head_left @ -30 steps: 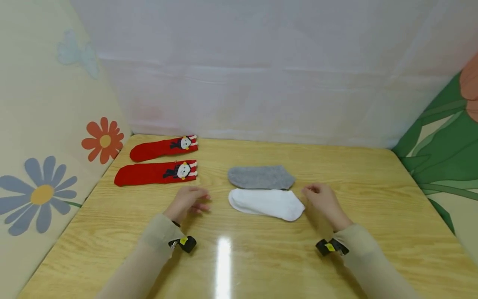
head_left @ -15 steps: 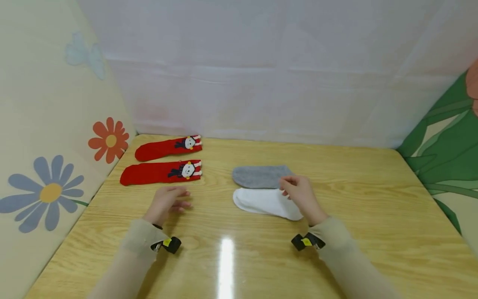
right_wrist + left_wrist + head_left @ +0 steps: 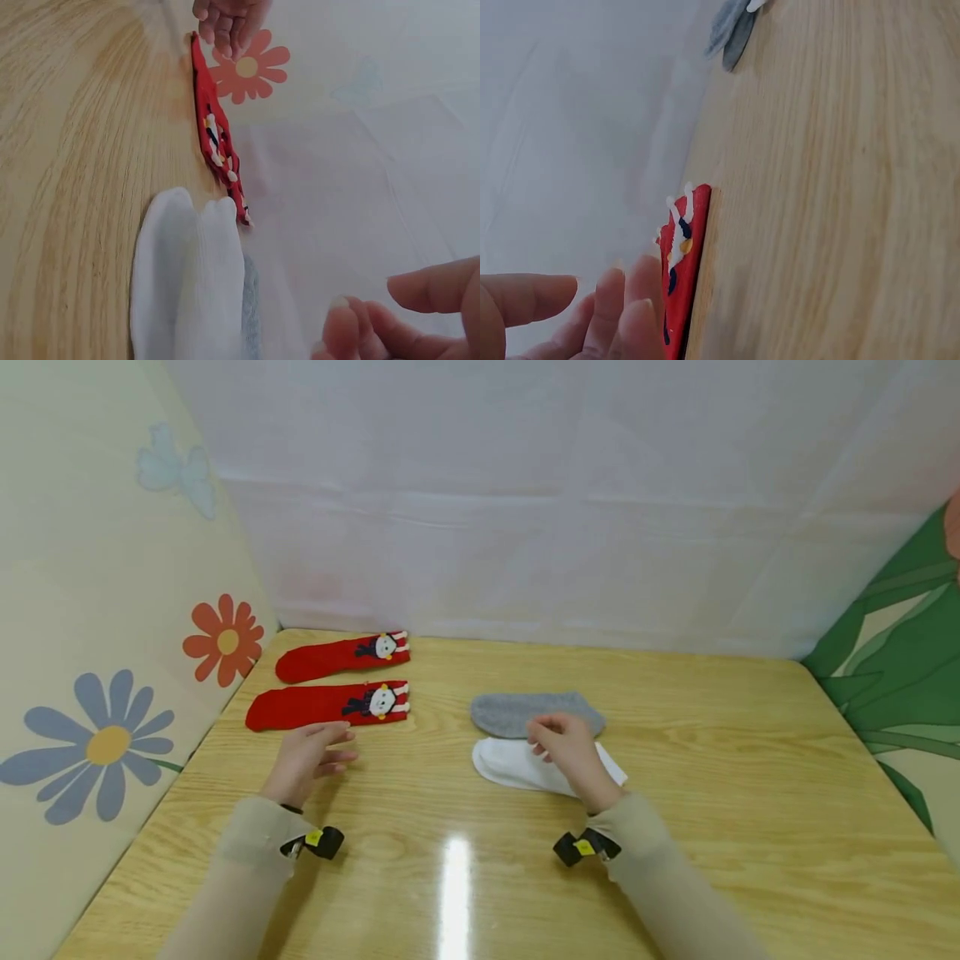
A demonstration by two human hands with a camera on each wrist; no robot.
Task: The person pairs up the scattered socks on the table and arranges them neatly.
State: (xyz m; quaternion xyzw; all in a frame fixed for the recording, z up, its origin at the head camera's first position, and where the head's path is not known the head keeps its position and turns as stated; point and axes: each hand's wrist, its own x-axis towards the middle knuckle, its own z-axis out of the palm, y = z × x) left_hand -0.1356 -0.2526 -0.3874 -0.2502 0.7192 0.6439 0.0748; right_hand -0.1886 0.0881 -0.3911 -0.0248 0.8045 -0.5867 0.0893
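Note:
Two red socks lie at the back left of the table, each with a white-faced cartoon figure near its cuff: a far red sock and a near red sock. My left hand hovers at the near one's front edge, fingers loosely bent and holding nothing. Right of centre, a grey sock lies flat behind a white sock. Over these two is my right hand, fingers loosely curled with nothing in them; it hides part of both socks. In the right wrist view the white sock lies below that hand.
A wooden table carries all the socks. Behind it hangs a pale cloth backdrop. Flower-printed panels stand at the left and right sides. A black camera band sits on each wrist.
Both hands have moved left. The right hand went from beside the white sock's right end to above the socks; the left hand came to the near red sock. The socks have stayed put.

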